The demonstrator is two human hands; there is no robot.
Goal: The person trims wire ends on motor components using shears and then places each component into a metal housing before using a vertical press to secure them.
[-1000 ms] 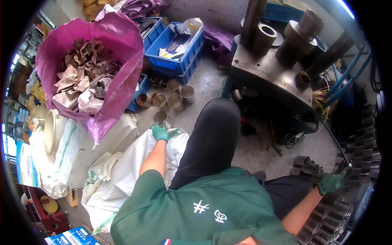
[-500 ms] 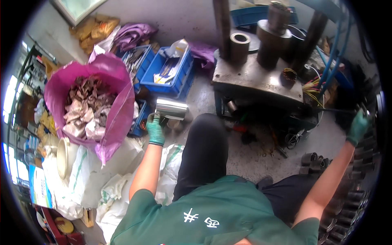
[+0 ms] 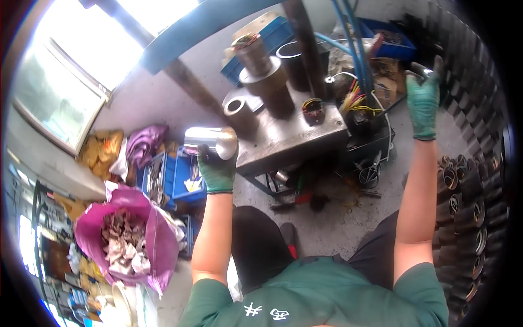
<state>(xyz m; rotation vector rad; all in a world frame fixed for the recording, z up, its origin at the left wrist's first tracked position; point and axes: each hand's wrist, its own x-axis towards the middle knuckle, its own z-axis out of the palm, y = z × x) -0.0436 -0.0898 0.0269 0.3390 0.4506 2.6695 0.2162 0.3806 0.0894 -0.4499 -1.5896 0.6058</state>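
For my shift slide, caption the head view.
Gloved left hand holding a shiny metal cylinder near a metal-topped stand.

The silver metal cylinder (image 3: 210, 140) is gleaming with a smooth, mirror-like gloss. The green cloth gloves on the left hand (image 3: 218, 173) and right hand (image 3: 423, 106) are looking matt and textile-soft. The thick grey metal table plate (image 3: 297, 132) is giving off a worn, patchy sheen. The purple plastic-looking sack (image 3: 162, 248) is showing creased walls; the crumpled brown paper-like scraps (image 3: 126, 242) are looking rough. The grey floor (image 3: 338, 234) is appearing dull and stained.
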